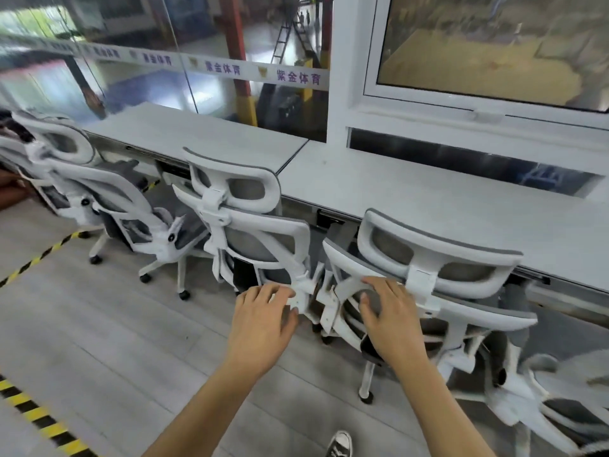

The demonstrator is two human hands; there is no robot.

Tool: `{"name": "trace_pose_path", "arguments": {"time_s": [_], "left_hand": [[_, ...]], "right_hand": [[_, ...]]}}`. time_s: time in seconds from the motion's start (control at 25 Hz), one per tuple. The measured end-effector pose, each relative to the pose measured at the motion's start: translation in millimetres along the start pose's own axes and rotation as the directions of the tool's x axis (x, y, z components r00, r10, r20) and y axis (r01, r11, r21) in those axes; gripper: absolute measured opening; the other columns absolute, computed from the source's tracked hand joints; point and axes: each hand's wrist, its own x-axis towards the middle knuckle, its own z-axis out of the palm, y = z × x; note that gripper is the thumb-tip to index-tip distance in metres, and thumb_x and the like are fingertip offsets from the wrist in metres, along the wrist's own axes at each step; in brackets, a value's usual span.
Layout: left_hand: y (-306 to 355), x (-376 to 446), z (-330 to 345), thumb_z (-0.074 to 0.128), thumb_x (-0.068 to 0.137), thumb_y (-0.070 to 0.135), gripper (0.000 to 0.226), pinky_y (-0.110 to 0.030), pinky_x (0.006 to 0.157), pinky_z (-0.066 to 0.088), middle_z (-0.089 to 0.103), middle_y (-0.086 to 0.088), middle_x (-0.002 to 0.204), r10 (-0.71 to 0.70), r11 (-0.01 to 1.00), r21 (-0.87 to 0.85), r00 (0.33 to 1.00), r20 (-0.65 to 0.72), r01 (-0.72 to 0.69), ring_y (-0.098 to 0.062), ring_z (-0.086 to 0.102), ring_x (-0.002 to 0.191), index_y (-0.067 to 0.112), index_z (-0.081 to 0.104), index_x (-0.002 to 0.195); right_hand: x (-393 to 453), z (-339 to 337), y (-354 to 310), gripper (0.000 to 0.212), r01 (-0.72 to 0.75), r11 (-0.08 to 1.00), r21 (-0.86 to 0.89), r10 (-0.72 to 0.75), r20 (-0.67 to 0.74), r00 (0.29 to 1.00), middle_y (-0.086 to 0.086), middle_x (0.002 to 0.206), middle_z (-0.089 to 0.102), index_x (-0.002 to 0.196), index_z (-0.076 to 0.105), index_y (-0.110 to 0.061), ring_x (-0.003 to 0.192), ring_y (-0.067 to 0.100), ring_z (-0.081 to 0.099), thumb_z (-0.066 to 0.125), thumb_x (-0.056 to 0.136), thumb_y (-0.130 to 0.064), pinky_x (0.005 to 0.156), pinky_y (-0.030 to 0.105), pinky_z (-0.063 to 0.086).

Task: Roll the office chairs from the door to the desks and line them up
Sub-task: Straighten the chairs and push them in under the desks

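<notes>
Judging by how things lie, the task looks well along: three white mesh office chairs already stand with their backs to the person along the long white desk (428, 206). The far chair (99, 192) sits well to the left of the fingers, turned somewhat askew; the middle chair (250, 232) is just ahead and left of them, and the near chair (438, 275) is directly under the right hand. What seems left is evening out spacing and angle, since the middle and near chairs crowd each other where their armrests meet, and the far chair does not square up with the desk edge. The left hand (260, 324) reaches to the rear armrest joint of the middle chair, its fingers (280, 293) loosely bent over the white bracket; whether they actually grip it or only rest on it I cannot tell, as motion blur hides the contact. The right hand (392, 318) lies on the back frame of the near chair, fingers curled over the white rim beside the headrest post, apparently holding it. A further chair's base shows low to the right of the right hand.
</notes>
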Motion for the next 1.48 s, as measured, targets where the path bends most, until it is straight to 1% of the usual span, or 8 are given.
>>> {"name": "trace_pose_path", "arguments": {"time_s": [0.16,0.36,0.52,0.72,0.8,1.0,1.36,1.48], "left_hand": [[-47,46,12,0.040,0.094,0.045,0.033,-0.038,0.095,0.039,0.057,0.009,0.112,0.004,1.000,-0.004,0.998,0.068,-0.003,-0.020,0.051,0.102,0.029,0.060,0.115],[-96,128,34,0.040,0.091,0.041,0.034,-0.040,0.087,0.047,0.062,0.006,0.107,0.134,0.991,0.018,0.989,0.056,-0.135,-0.022,0.058,0.096,0.025,0.062,0.112],[-126,186,59,0.040,0.095,0.040,0.040,-0.041,0.087,0.051,0.064,0.001,0.121,0.229,0.970,0.063,0.970,0.087,-0.234,-0.025,0.061,0.104,0.021,0.057,0.125],[-148,242,104,0.038,0.095,0.038,0.048,-0.043,0.103,0.044,0.057,-0.006,0.133,0.323,0.933,0.081,0.913,0.248,-0.352,-0.028,0.053,0.123,0.017,0.048,0.137],[-158,263,117,0.046,0.093,0.036,0.046,-0.041,0.102,0.044,0.062,-0.006,0.124,0.268,0.941,0.122,0.917,0.295,-0.315,-0.027,0.057,0.116,0.015,0.050,0.134],[-179,273,129,0.063,0.088,0.048,0.032,-0.037,0.076,0.046,0.060,-0.003,0.084,0.242,0.943,0.186,0.953,0.184,-0.276,-0.025,0.058,0.080,0.019,0.059,0.100],[-220,265,117,0.060,0.089,0.051,0.032,-0.038,0.071,0.043,0.055,-0.004,0.081,0.252,0.938,0.204,0.956,0.148,-0.279,-0.024,0.050,0.073,0.020,0.062,0.098],[-225,255,118,0.047,0.096,0.051,0.034,-0.038,0.072,0.043,0.054,-0.003,0.082,0.241,0.942,0.206,0.962,0.129,-0.264,-0.024,0.048,0.073,0.021,0.062,0.099]], "right_hand": [[47,45,-14,0.027,-0.022,1.000,0.013,0.022,0.008,1.000,-0.005,0.117,0.063,0.120,0.062,-0.023,0.106,0.020,0.055,0.060,0.093,-0.020,0.094,0.033,0.039],[112,97,-14,0.030,-0.057,0.998,0.006,0.057,-0.014,0.998,-0.005,0.114,0.063,0.120,0.063,-0.024,0.101,0.020,0.055,0.063,0.091,-0.016,0.087,0.030,0.036],[145,124,-9,0.030,-0.108,0.988,-0.110,0.116,0.065,0.991,-0.002,0.118,0.063,0.121,0.061,-0.022,0.106,0.024,0.056,0.063,0.091,-0.019,0.094,0.038,0.042],[153,142,-3,0.039,-0.177,0.942,-0.283,0.237,0.193,0.952,0.000,0.121,0.062,0.133,0.053,-0.026,0.106,0.024,0.056,0.057,0.094,-0.033,0.093,0.037,0.043],[157,147,-2,0.036,-0.225,0.914,-0.337,0.297,0.179,0.938,0.000,0.118,0.064,0.128,0.053,-0.026,0.104,0.024,0.057,0.056,0.094,-0.035,0.091,0.036,0.043],[159,161,-4,0.030,-0.308,0.829,-0.466,0.395,0.099,0.913,0.001,0.106,0.069,0.115,0.061,-0.024,0.094,0.025,0.062,0.060,0.092,-0.042,0.084,0.038,0.046],[154,170,-7,0.031,-0.316,0.799,-0.512,0.367,-0.002,0.930,-0.001,0.090,0.072,0.105,0.070,-0.021,0.077,0.026,0.066,0.080,0.078,-0.032,0.070,0.038,0.050],[153,169,-7,0.031,-0.321,0.796,-0.513,0.363,-0.020,0.932,-0.001,0.090,0.072,0.106,0.070,-0.021,0.077,0.026,0.066,0.080,0.078,-0.031,0.070,0.038,0.050]]}}
